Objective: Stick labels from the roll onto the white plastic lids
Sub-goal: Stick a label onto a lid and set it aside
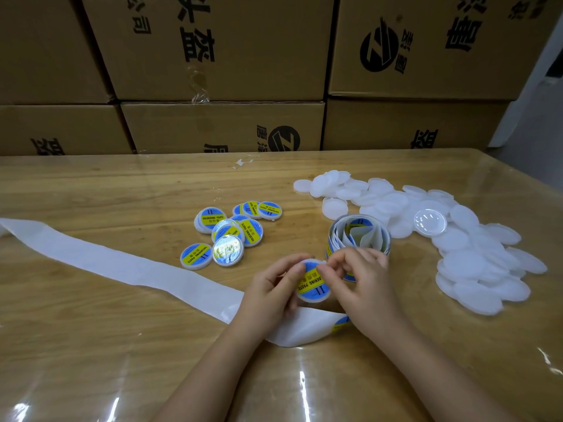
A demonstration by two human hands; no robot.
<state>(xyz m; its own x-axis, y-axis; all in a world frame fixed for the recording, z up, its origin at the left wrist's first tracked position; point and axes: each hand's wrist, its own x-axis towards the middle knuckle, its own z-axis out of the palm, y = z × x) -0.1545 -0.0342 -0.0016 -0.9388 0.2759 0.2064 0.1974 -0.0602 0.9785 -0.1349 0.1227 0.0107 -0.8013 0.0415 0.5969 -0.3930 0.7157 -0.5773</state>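
My left hand (pixel 269 295) holds a white plastic lid (pixel 313 283) that carries a blue and yellow label. My right hand (pixel 361 280) pinches the lid's upper right edge, thumb on the label. The label roll (pixel 359 236) stands just behind my right hand, partly hidden by it. Its empty white backing strip (pixel 115 263) trails left across the table and passes under my hands. A pile of bare white lids (pixel 463 248) lies to the right. Several labelled lids (pixel 228 233) lie in a loose group to the left of the roll.
The wooden table (pixel 91 345) has a glossy clear cover. Stacked brown cardboard boxes (pixel 219 71) form a wall along the table's far edge. A clear round lid (pixel 430 222) rests on the white pile. A small torn scrap (pixel 242 162) lies near the far edge.
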